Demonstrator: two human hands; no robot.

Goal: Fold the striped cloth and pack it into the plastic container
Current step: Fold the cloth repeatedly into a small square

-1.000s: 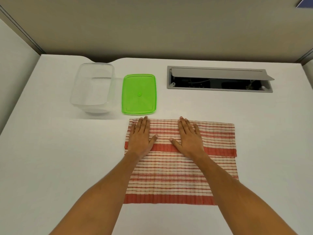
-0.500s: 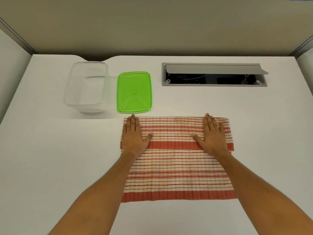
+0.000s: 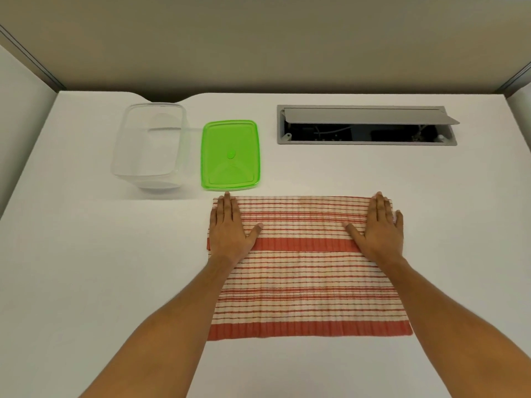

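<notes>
Striped cloth (image 3: 307,271) lies partly folded on the white table (image 3: 86,268) just below the green lid (image 3: 230,155), left hand (image 3: 230,228) and right hand (image 3: 379,228) pressing flat-fingered on its far flap; likely light, limp, non-slip, so best pinched at the corners before going into the plastic container (image 3: 149,147).

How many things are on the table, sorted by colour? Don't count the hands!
Clear: 1, the box
Green: 1, the lid
Red and cream stripes: 1, the cloth
Grey: 1, the cable hatch
Total: 4
</notes>
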